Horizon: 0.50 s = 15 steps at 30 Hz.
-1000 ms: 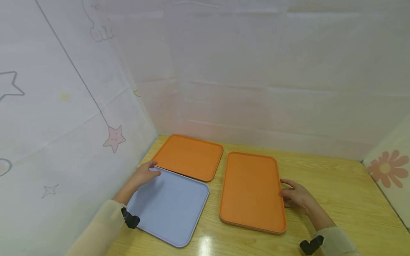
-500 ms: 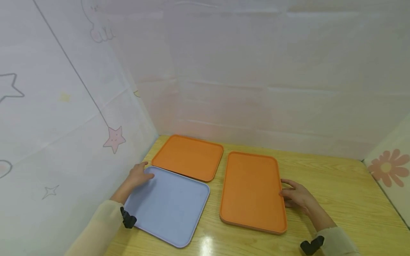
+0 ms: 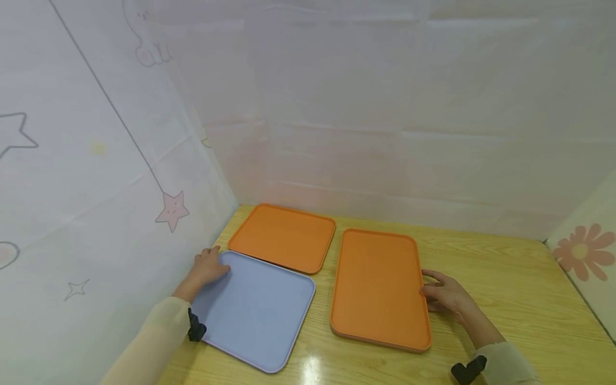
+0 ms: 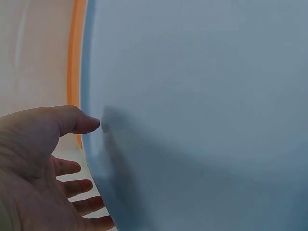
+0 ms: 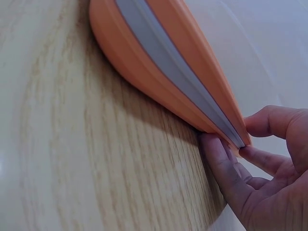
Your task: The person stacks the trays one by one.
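At the far left corner of the light blue tray (image 3: 260, 310), my left hand (image 3: 206, 267) has its thumb over the rim and its fingers outside the edge. In the left wrist view those fingers (image 4: 79, 185) are extended; firm contact cannot be told. On the right lies a stack of trays topped by an orange tray (image 3: 380, 289). My right hand (image 3: 447, 295) pinches the stack's right edge, its thumb at the top rim and other fingers lower down. From the side, a grey-blue tray (image 5: 163, 53) shows between orange layers (image 5: 139, 82).
Behind the blue tray lies another orange tray (image 3: 284, 238), close against its far edge. Everything rests on a wooden table (image 3: 510, 278). Printed sheets (image 3: 337, 107) hang as walls at the back and sides, the left one close beside the left arm.
My left hand has shifted slightly left and down around the blue tray's corner, its fingers dropping outside the edge. The right hand and the trays look unmoved.
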Tool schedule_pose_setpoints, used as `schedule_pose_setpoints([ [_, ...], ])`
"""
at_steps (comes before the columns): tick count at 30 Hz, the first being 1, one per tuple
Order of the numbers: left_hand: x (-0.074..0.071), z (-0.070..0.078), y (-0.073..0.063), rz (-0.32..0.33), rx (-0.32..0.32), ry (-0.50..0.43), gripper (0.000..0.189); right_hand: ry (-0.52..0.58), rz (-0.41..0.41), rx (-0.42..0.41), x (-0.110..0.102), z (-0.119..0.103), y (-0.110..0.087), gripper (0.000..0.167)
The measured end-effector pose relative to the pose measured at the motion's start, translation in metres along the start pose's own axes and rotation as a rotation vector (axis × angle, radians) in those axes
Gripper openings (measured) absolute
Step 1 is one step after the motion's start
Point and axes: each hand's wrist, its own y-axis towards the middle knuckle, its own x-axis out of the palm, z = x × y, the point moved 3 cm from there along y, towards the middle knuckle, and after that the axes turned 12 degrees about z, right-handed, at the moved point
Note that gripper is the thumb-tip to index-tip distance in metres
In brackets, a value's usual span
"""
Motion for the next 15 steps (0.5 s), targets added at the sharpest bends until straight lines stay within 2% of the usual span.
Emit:
schedule_pose_setpoints([
  [6, 0.006, -0.003, 0.002, -0.015, -0.003, 0.049, 0.081, -0.002, 0.001, -0.006, 0.001, 0.001, -0.001, 0.077],
  [9, 0.006, -0.005, 0.002, -0.014, -0.003, 0.073, 0.072, -0.015, 0.007, -0.007, 0.002, 0.001, -0.001, 0.076],
  [15, -0.005, -0.002, 0.001, -0.014, 0.015, 0.119, 0.050, -0.008, 0.015, -0.005, 0.001, -0.001, -0.002, 0.076],
])
